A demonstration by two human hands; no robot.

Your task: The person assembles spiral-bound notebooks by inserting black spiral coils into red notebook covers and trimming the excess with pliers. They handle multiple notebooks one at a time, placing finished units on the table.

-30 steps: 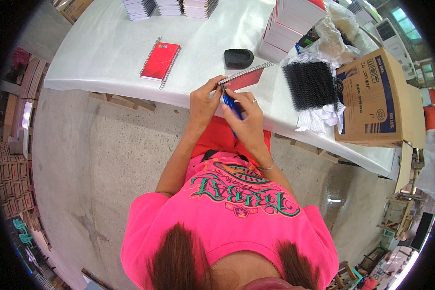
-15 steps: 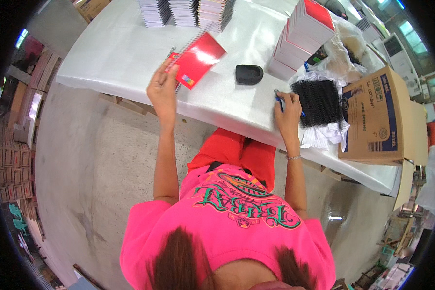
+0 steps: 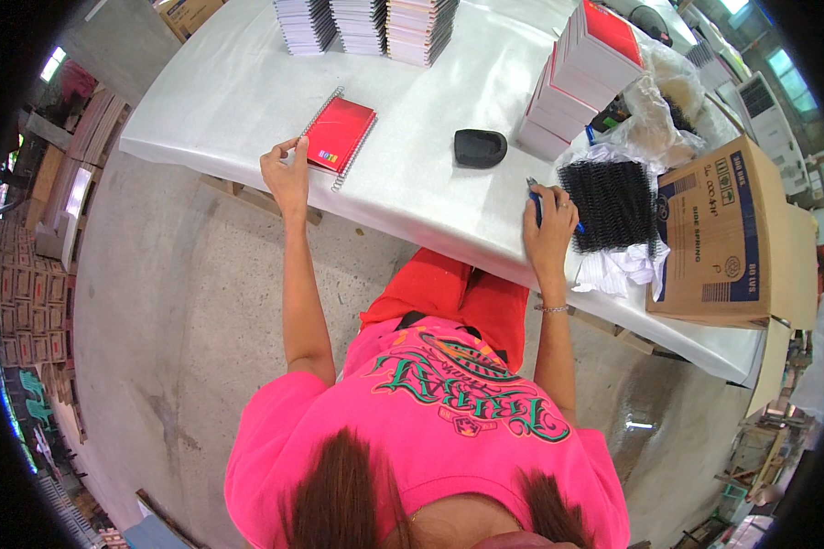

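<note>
Set-aside step, prob. complete: your left hand (image 3: pixel 287 174) lay open, fingertips on the red spiral notebook (image 3: pixel 339 135) nr the table (image 3: pixel 247 101) front-left edge. Right hand (image 3: pixel 547 220) gripped a blue tool beside black coils (image 3: pixel 611 205); next move needs a fresh coil.

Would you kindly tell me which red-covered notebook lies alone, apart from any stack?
The red spiral notebook by the left hand; the other red-covered one tops a stack.
</note>
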